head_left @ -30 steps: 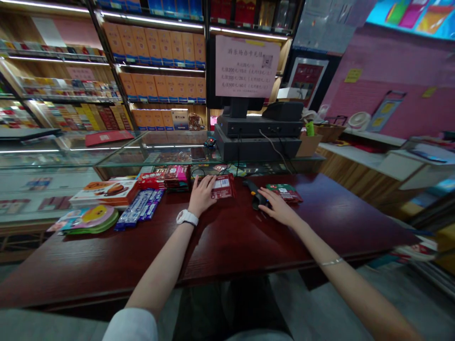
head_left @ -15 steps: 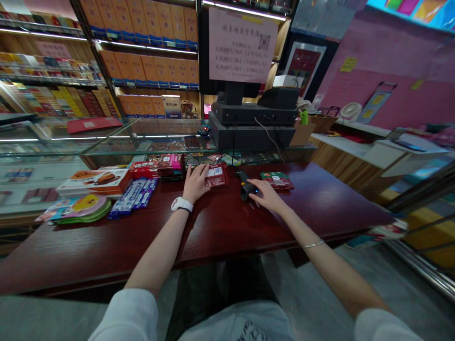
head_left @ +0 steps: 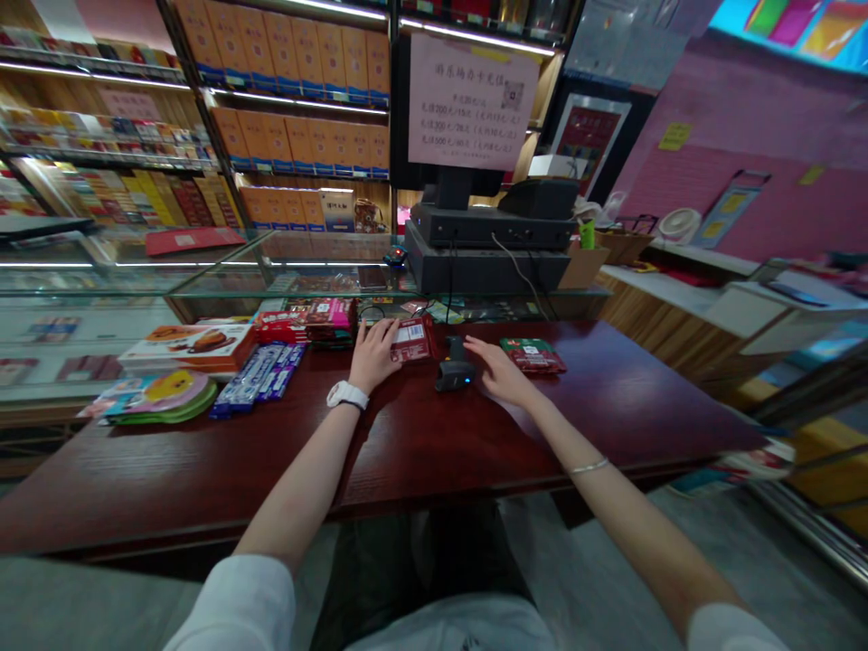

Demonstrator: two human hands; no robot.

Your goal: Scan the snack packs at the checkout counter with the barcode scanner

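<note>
Our spread left hand (head_left: 374,359) should press the flat maroon plastic packet (head_left: 413,342) lightly; our right hand (head_left: 507,377) (loosely open) is at three o'clock from the black plastic scanner (head_left: 453,371).

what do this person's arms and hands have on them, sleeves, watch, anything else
Both arms have short, pale sleeves, whitish or light grey. The left hand is bare, with a white watch and a thin dark band at the wrist. The right hand is bare too, with a thin silvery bangle further up the forearm. No gloves on either.
</note>
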